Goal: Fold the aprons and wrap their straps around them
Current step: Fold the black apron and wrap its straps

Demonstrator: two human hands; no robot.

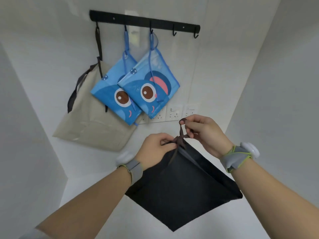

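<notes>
Folded into a dark square, the black apron [183, 188] hangs by one corner from my hands, out in front of the pale wall. At that top corner my left hand [155, 149] pinches the knotted brown strap [179, 138], while my right hand [205, 133] pinches the strap's loop just above. Beyond the apron, a black hook rail [143, 20] on the wall carries a beige apron [91, 123] and two blue cartoon aprons [150, 90], with white sockets [176, 112] under them.
</notes>
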